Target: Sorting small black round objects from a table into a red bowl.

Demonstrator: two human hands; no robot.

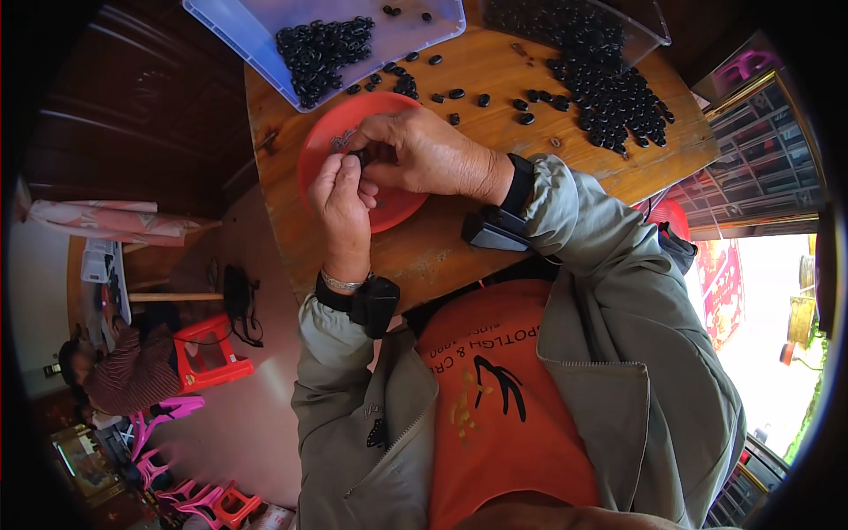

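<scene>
Over a round red dish (408, 205) my two hands meet, fingertips pressed together. My left hand (343, 212) pinches a small black oval piece (360, 156) from below. From the right, my right hand (428, 155) closes thumb and fingers around the same piece, hiding most of it. Small silvery bits (342, 139) lie in the dish beyond my fingers; they are too small to name. More black oval pieces (457, 94) are scattered on the wooden table beyond the dish.
A translucent bluish bin (415, 34) holds a heap of black pieces (322, 51). Right of it, a clear bin (652, 37) stands by a large spread of them (618, 110). A person in a striped top (132, 375) sits at far left, near a red stool (210, 352).
</scene>
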